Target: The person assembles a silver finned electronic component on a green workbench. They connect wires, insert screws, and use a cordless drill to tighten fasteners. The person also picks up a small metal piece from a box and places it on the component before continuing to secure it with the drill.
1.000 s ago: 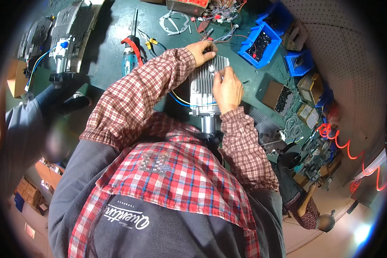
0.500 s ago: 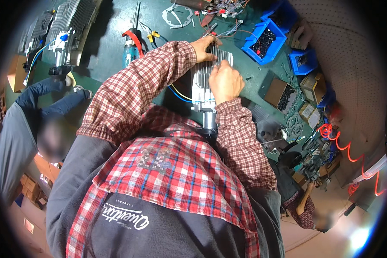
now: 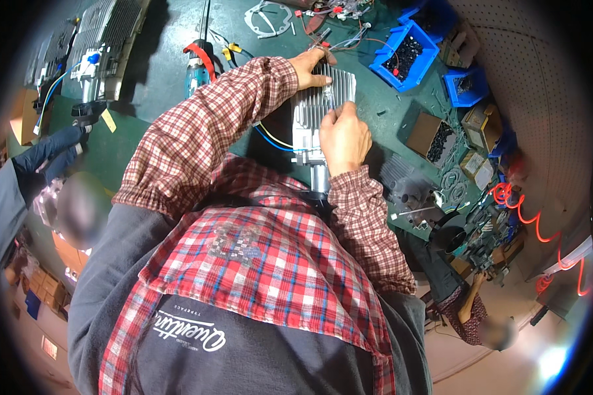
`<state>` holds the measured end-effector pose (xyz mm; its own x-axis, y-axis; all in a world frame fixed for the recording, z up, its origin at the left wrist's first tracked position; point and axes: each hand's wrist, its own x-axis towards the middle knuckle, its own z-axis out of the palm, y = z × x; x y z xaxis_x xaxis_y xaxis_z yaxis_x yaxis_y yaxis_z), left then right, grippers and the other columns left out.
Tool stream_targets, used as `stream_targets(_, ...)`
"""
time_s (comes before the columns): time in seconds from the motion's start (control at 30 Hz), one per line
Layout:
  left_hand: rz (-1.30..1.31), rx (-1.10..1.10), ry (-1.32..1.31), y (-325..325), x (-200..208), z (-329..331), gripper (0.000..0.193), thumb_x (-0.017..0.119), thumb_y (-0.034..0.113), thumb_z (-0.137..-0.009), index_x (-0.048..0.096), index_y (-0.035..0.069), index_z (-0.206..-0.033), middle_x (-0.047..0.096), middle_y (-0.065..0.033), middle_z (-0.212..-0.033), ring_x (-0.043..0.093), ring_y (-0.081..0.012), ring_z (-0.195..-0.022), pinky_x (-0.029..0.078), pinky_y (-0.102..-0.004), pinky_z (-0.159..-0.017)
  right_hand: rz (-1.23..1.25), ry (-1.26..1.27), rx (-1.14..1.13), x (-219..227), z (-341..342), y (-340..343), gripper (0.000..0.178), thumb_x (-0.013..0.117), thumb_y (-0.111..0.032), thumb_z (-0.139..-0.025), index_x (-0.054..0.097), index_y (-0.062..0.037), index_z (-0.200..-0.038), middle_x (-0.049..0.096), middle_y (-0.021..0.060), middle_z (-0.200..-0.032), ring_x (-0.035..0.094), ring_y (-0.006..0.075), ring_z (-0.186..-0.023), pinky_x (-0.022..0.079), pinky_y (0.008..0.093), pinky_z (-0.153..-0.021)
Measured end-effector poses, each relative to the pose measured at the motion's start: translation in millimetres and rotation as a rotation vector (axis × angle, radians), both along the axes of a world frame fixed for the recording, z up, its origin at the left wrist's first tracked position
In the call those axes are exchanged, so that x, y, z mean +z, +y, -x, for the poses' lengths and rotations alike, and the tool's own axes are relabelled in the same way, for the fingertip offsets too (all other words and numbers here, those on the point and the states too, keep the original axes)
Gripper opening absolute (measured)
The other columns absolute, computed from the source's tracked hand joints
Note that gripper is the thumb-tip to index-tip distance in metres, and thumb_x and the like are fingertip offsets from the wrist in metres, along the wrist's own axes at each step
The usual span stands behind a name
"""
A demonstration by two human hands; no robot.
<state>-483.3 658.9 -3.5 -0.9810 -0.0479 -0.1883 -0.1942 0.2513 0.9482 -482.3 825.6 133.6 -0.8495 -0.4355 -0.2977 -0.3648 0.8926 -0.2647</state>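
Note:
In front of me on the bench lies a silver finned metal housing (image 3: 308, 117) with a cylindrical metal part at its near end. Blue and pale wires run out from its left side. My left hand (image 3: 310, 68) grips the housing's far end, thumb laid over the fins and fingertips going over the far edge. Along the right side of the fins, my right hand (image 3: 344, 138) is closed, with thumb and forefinger pressed together; whatever sits between them is hidden.
Left of my arm lies a power drill (image 3: 198, 71) with a red strap. Blue bins (image 3: 407, 56) of small black parts and an open cardboard box (image 3: 430, 138) stand at the right. More finned housings (image 3: 103, 39) are at far left. Co-workers are on both sides.
My right hand has slid a little toward me along the housing, uncovering more fins. My left hand keeps its place at the far end. The co-worker at left has shifted.

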Motion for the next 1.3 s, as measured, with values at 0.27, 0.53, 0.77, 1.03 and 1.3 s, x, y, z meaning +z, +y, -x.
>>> stream_targets(0.27, 0.033, 0.009, -0.032, 0.8, 5.0, 0.4, 0.053, 0.074, 0.022, -0.08, 0.048, 0.005, -0.123, 0.054, -0.0137, -0.123, 0.048, -0.025, -0.123, 0.034, -0.0349, -0.108, -0.101, -0.098, -0.005, 8.3, 15.3, -10.7, 0.019, 0.06, -0.021, -0.082, 0.063, -0.0015, -0.082, 0.067, 0.0233, -0.081, 0.065, 0.0421, -0.08, 0.051, 0.051, -0.072)
stream_targets(0.53, 0.134, -0.032, 0.047, -0.3, 3.0, -0.5, 0.065, 0.081, 0.026, -0.073, 0.046, 0.006, -0.124, 0.053, -0.0154, -0.12, 0.049, -0.026, -0.121, 0.037, -0.0356, -0.106, -0.063, -0.119, 0.026, 13.2, -5.2, 11.1, 0.026, 0.056, -0.024, -0.088, 0.05, -0.0005, -0.099, 0.066, 0.0245, -0.074, 0.065, 0.043, -0.072, 0.051, 0.0524, -0.067)
stream_targets(0.77, 0.207, -0.122, 0.185, 2.5, 29.9, -8.0, 0.059, 0.069, 0.017, -0.083, 0.043, 0.012, -0.135, 0.051, -0.0152, -0.125, 0.048, -0.0312, -0.124, 0.037, -0.0407, -0.107, -0.076, -0.08, -0.037, 14.6, -8.9, 16.2, 0.023, 0.057, -0.024, -0.087, 0.057, -0.0011, -0.086, 0.065, 0.0247, -0.073, 0.065, 0.0436, -0.071, 0.051, 0.0523, -0.066)
stream_targets(1.03, 0.152, -0.014, 0.106, 4.7, 13.9, -8.3, 0.049, 0.069, 0.017, -0.083, 0.047, 0.006, -0.125, 0.052, -0.0146, -0.124, 0.048, -0.0288, -0.123, 0.036, -0.039, -0.107, -0.075, -0.103, -0.07, 13.4, -3.7, 9.5, 0.024, 0.06, -0.026, -0.084, 0.061, -0.0013, -0.081, 0.066, 0.0244, -0.077, 0.066, 0.0427, -0.076, 0.052, 0.0505, -0.069)
stream_targets(1.3, 0.22, -0.035, 0.106, 5.5, 10.2, -1.7, 0.056, 0.077, 0.022, -0.075, 0.049, 0.007, -0.122, 0.053, -0.0145, -0.119, 0.05, -0.0294, -0.119, 0.039, -0.0376, -0.104, -0.096, -0.205, -0.108, 18.0, 3.5, 13.2, 0.024, 0.06, -0.026, -0.084, 0.065, -0.0024, -0.086, 0.068, 0.0232, -0.083, 0.066, 0.0411, -0.082, 0.052, 0.049, -0.075)
